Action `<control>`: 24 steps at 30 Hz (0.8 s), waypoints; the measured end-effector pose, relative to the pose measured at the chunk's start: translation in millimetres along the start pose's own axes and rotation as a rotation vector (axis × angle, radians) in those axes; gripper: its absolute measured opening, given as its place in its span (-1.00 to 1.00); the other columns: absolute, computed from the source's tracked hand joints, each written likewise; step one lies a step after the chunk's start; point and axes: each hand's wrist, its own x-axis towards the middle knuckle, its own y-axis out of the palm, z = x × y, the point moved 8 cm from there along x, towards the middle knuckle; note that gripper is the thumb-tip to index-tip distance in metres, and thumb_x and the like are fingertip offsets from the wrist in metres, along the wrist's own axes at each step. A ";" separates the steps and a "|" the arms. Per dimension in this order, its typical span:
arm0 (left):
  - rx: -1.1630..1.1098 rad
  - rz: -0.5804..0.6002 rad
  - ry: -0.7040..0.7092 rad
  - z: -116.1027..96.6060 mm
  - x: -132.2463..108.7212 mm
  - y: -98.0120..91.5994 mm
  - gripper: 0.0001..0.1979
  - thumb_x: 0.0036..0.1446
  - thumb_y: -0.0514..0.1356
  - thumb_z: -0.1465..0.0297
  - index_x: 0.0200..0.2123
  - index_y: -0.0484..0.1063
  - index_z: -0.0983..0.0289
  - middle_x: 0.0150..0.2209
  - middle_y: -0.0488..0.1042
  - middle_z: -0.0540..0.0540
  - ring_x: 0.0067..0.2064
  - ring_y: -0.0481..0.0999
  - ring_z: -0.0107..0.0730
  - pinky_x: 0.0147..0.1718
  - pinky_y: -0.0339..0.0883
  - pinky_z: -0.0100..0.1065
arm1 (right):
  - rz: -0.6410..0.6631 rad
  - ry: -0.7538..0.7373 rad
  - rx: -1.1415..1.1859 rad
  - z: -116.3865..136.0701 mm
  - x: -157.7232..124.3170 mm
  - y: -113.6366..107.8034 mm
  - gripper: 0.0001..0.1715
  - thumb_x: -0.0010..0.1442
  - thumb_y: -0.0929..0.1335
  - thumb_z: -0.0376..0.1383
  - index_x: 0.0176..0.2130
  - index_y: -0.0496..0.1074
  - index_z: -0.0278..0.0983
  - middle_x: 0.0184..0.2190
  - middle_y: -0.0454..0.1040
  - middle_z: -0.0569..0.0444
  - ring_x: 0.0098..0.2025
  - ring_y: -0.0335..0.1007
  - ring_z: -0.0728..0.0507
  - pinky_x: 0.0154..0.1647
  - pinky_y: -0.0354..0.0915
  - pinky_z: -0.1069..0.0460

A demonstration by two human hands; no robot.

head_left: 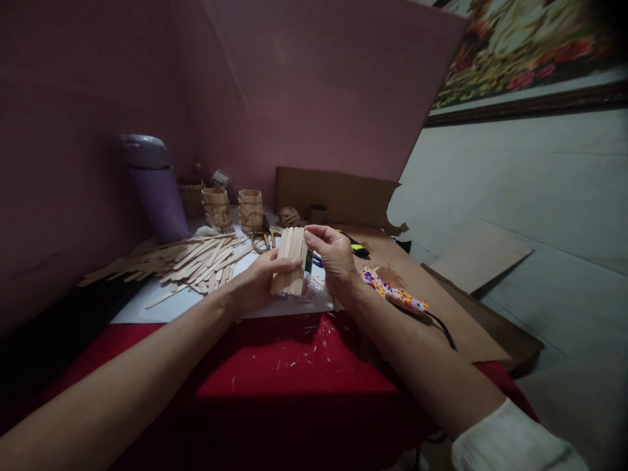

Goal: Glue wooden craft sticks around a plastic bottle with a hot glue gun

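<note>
Several flat wooden sticks stand side by side as a small panel [289, 265] above the table's near part. My left hand [258, 278] is wrapped round the panel's left side, its thumb across the front. At the panel's upper right edge, my right hand [333, 255] has thumb and index finger pinched together; what lies between the fingertips is too small to make out. Part of a dark green piece [309, 261] shows between the panel and my right hand. Scissors [265, 241] with gold-coloured handles lie just behind my left hand.
Loose wooden sticks [206, 261] are heaped on white paper at left. Behind stand a purple bottle [159, 196], stick cups [250, 209] and twine [289, 216]. At right, a flower-patterned tool [395, 296] with a black cord lies on cardboard [456, 320]. Chips dot the red cloth [275, 366].
</note>
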 end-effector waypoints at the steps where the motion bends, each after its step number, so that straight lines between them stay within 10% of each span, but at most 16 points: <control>1: -0.001 -0.012 0.003 0.2 0.3 -0.5 -0.55 -0.10 0.39 0.44 -0.12 0.33 0.30 -0.40 0.47 0.05 -0.47 0.51 -0.36 -0.45 0.45 -0.30 | -0.002 -0.001 -0.003 -1.5 -0.2 0.4 -0.72 -0.14 0.53 -0.21 -0.39 0.51 -0.27 -0.43 0.50 0.15 -0.37 0.37 -0.03 -0.21 0.32 0.00; 8: -0.009 -0.077 0.022 0.1 1.5 -3.3 -0.59 -0.10 0.37 0.47 -0.14 0.37 0.31 -0.43 0.45 0.02 -0.48 0.50 -0.34 -0.49 0.45 -0.29 | 0.006 -0.090 -0.130 -0.2 3.6 0.7 -0.68 0.00 0.48 -0.12 -0.27 0.49 -0.25 -0.31 0.53 0.05 -0.26 0.42 -0.10 -0.14 0.34 -0.05; 16: -0.120 -0.116 0.052 -14.9 1.1 -14.3 -0.74 0.00 0.29 0.42 -0.20 0.48 0.38 -0.44 0.53 0.08 -0.47 0.50 -0.37 -0.44 0.43 -0.34 | 0.038 -0.681 -0.780 60.3 -41.9 14.4 -0.80 0.27 0.33 -0.25 -0.29 0.57 -0.18 -0.26 0.46 0.01 -0.11 0.33 -0.19 0.01 0.25 -0.17; 24: -0.136 -0.090 0.163 -21.9 1.3 -18.3 -0.64 0.01 0.36 0.34 -0.12 0.47 0.34 -0.34 0.56 0.11 -0.40 0.53 -0.37 -0.42 0.41 -0.38 | 0.139 -0.790 -0.911 58.0 -60.1 30.0 -0.77 0.21 0.33 -0.37 -0.23 0.59 -0.16 -0.23 0.48 0.00 -0.07 0.33 -0.23 0.01 0.24 -0.21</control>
